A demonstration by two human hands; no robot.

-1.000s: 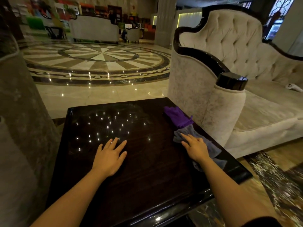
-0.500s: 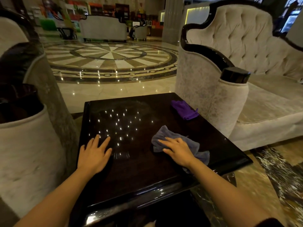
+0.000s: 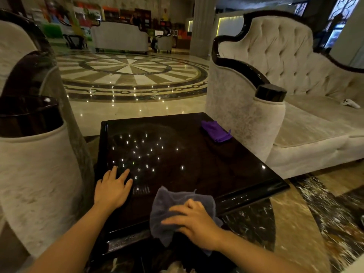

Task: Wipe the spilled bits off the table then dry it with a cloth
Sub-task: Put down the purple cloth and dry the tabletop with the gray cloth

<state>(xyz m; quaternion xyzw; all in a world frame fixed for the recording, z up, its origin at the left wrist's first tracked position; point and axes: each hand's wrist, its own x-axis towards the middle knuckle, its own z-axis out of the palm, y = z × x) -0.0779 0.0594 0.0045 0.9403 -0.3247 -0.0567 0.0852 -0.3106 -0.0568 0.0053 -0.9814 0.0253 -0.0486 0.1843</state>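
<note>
Grey cloth (image 3: 167,201) under right hand (image 3: 197,223)

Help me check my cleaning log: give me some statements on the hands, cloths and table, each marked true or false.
1. The right hand presses the grey cloth at the table's near edge. True.
2. The left hand grips the purple cloth. False: it rests flat on the table; the purple cloth lies untouched near the far right corner.
3. A small white object lies on the sofa seat. True.
4. The grey cloth is folded neatly. False: it is crumpled and hangs over the edge.
</note>
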